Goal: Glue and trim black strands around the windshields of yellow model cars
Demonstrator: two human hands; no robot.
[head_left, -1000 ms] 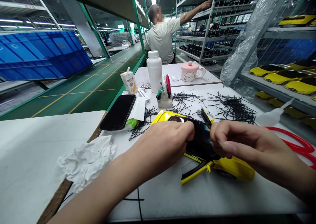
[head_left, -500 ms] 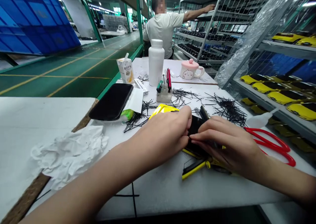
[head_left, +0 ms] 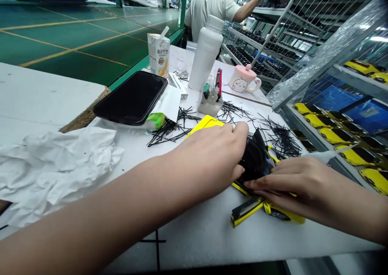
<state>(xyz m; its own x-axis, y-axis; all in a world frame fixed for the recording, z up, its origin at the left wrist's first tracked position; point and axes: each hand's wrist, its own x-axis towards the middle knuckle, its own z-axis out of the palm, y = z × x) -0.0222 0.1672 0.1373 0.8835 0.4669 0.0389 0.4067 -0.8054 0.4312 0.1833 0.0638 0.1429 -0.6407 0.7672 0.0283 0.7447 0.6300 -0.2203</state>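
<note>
A yellow and black model car point(head_left: 254, 157) sits on the white table, an open yellow door point(head_left: 247, 213) sticking out toward me. My right hand point(head_left: 295, 180) is closed on the car's near right side, fingertips pressed at its black cabin. Across the car's left side lies my left hand point(head_left: 212, 155), its fingers curled with the thumb close to the dark cabin; whatever its fingertips pinch is hidden. Beyond my left hand a yellow car part point(head_left: 206, 124) shows in part. Thin black strips point(head_left: 283, 135) lie scattered behind the car.
To the left are a phone point(head_left: 131, 97) and crumpled white paper point(head_left: 60, 166). Farther back stand a drink carton point(head_left: 159, 56), a white bottle point(head_left: 206, 54), a pen holder point(head_left: 210, 105) and a lidded mug point(head_left: 241, 81). Racks of yellow cars point(head_left: 339, 135) line the right. A person point(head_left: 209, 8) reaches toward a shelf.
My view has tilted and dropped. The left hand has opened a small gap from the right, which sits slightly lower on the car. The red scissors handles are now hidden.
</note>
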